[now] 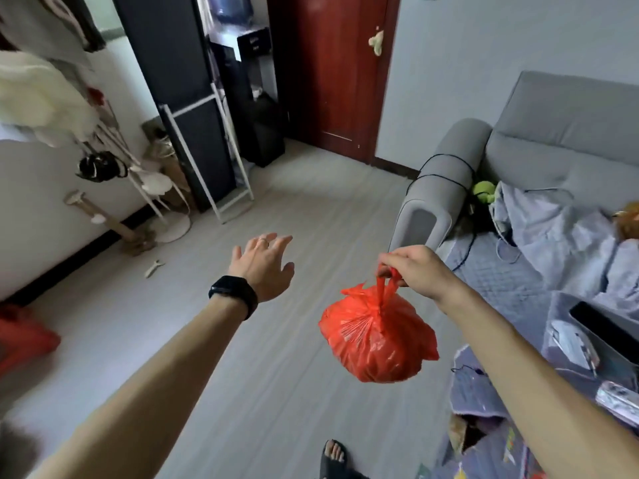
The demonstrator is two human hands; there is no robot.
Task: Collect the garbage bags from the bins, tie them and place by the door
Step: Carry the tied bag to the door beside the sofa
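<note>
A full red garbage bag (375, 335), knotted at the top, hangs in the air over the floor. My right hand (413, 269) grips its tied handles from above. My left hand (264, 266) is stretched forward to the left of the bag, fingers spread and holding nothing; a black watch sits on that wrist. A dark red wooden door (333, 70) stands at the far end of the room, beyond both hands.
A grey sofa (539, 140) with a crumpled blanket fills the right side. A black cabinet with a white frame (204, 146) and a coat stand (138, 174) line the left wall. Another red bag (24, 335) lies at the left edge. Pale floor runs toward the door.
</note>
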